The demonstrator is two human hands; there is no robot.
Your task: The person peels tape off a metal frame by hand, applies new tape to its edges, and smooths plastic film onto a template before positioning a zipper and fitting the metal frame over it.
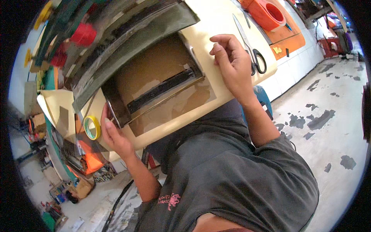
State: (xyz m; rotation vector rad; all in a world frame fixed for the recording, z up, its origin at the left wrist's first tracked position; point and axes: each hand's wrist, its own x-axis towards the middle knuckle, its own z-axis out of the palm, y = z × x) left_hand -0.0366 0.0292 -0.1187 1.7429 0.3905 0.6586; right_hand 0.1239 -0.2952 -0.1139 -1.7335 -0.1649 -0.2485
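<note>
A shallow dark rectangular frame (pixel 114 102) with a brown see-through panel (pixel 154 65) lies tilted on the cream-covered table. Across its near part runs a long black strip (pixel 160 89). At the frame's left side is my left hand (pixel 118 141), its fingers stretched along the outer edge and the thumb apart from them. It appears to touch the frame without gripping it. My right hand (pixel 234 63) is raised beyond the frame's right end, fingers loosely bent and apart, with nothing visible in them. Black-handled scissors (pixel 258 61) lie beside it.
A yellow tape roll (pixel 92 128) sits left of my left hand. A blurred grey-green slab-like part (pixel 135 54) overhangs the frame's far side. An orange-red tape dispenser (pixel 266 15) stands at the far right on an orange board (pixel 288 38). The table's rounded edge (pixel 174 129) faces me.
</note>
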